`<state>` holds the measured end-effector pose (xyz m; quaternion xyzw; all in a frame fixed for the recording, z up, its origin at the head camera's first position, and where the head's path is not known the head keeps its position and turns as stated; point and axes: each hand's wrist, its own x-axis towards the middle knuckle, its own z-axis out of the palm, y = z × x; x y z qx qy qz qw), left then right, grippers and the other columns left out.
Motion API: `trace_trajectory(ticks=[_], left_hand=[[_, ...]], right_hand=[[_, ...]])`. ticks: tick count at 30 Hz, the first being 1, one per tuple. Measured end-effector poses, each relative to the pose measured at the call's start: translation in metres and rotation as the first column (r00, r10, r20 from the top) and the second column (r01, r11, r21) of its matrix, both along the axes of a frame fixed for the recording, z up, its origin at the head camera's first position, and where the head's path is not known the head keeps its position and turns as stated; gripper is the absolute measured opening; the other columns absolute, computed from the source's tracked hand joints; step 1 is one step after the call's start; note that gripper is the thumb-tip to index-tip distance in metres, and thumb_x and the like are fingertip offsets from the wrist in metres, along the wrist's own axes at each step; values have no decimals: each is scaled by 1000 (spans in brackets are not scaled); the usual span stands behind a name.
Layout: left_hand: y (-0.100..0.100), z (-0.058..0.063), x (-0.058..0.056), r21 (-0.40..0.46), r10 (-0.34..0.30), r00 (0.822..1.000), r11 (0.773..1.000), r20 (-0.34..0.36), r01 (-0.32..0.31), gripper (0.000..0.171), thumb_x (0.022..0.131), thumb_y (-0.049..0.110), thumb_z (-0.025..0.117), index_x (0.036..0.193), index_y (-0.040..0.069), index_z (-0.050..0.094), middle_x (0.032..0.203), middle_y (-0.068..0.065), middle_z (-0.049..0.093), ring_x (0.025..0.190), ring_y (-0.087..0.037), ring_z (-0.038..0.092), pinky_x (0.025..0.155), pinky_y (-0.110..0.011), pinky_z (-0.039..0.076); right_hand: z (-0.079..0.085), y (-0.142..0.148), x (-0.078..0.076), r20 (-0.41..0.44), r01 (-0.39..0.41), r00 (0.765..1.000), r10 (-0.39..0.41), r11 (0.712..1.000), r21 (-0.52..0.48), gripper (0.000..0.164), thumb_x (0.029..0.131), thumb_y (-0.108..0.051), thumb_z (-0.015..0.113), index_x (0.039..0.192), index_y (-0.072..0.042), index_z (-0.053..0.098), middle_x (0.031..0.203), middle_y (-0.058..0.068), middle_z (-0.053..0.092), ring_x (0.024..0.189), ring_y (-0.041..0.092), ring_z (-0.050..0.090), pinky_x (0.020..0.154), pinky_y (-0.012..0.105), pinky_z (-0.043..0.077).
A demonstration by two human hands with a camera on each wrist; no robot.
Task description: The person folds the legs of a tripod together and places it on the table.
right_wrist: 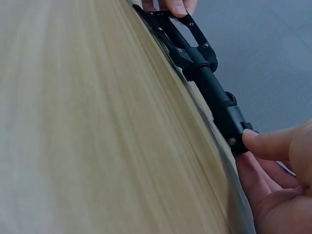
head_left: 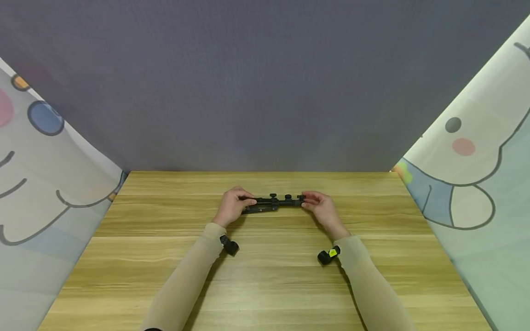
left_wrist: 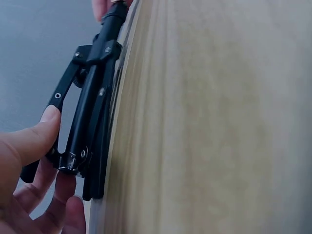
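A black folded tripod (head_left: 283,202) with knobs along its tube lies crosswise over the wooden table. My left hand (head_left: 233,204) grips its leg end. In the left wrist view, the thumb presses a leg (left_wrist: 57,96) while the other fingers curl beneath. My right hand (head_left: 324,210) pinches the opposite end of the tube, and the right wrist view shows the thumb on the end fitting (right_wrist: 239,141). The legs lie close beside the centre tube (left_wrist: 87,107). Whether the tripod touches the tabletop is hard to tell.
The wood-grained table (head_left: 265,285) stretches from the sleeves to a dark grey panel (head_left: 265,92) at the back. Cartoon-printed cloths hang at the left (head_left: 49,184) and right (head_left: 468,151). Small black devices (head_left: 230,246) are strapped to both wrists.
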<state>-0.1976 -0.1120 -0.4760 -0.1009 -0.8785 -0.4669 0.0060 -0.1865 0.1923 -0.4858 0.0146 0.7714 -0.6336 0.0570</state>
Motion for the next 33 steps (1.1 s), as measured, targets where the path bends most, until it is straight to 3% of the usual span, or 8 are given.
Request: trace_trajectory(ticks=[6, 10, 18, 24, 30, 33], left_hand=[[0, 2, 1, 31, 26, 998, 999, 54, -27, 8, 87, 20, 79, 95, 19, 79, 100, 2, 66, 72, -16, 62, 65, -34, 53], [-1, 2, 3, 53, 29, 997, 998, 70, -33, 10, 88, 19, 79, 98, 17, 78, 104, 1, 67, 78, -16, 62, 67, -35, 53], [-8, 4, 10, 130, 41, 994, 990, 103, -54, 16, 91, 17, 75, 105, 11, 76, 101, -2, 69, 86, -19, 64, 69, -35, 53], [-14, 6, 12, 143, 47, 997, 988, 67, -56, 14, 92, 17, 74, 104, 10, 76, 99, -2, 70, 85, -20, 62, 68, -34, 50], [-29, 9, 13, 163, 45, 999, 986, 5, -45, 15, 96, 14, 69, 106, 5, 75, 100, -5, 71, 89, -21, 62, 80, -37, 50], [-40, 14, 16, 127, 54, 998, 991, -22, -51, 17, 98, 15, 66, 108, 3, 74, 102, -9, 71, 93, -23, 63, 83, -42, 51]], right_hand=[[-2, 2, -1, 5, -31, 1000, 31, 999, 14, 38, 93, 6, 65, 130, 6, 60, 134, 22, 58, 125, 35, 54, 92, 26, 51], [-1, 4, -1, 6, -36, 999, 36, 999, -6, 39, 93, 5, 65, 132, 5, 59, 135, 22, 58, 126, 35, 54, 93, 27, 51], [5, 7, 4, 39, -15, 999, 22, 985, -173, 46, 91, 10, 63, 135, 7, 54, 137, 23, 55, 127, 33, 53, 93, 28, 52], [11, 12, 9, 30, -1, 1000, 8, 980, -201, 46, 92, 6, 64, 136, 7, 53, 137, 23, 55, 124, 33, 55, 94, 31, 52], [17, 17, 12, -56, 12, 998, -19, 991, -134, 43, 93, 0, 66, 134, 8, 54, 134, 27, 55, 119, 34, 57, 94, 33, 52], [21, 21, 14, -98, 15, 995, -23, 997, -77, 40, 95, -1, 65, 133, 8, 55, 134, 27, 55, 119, 34, 57, 95, 29, 50]])
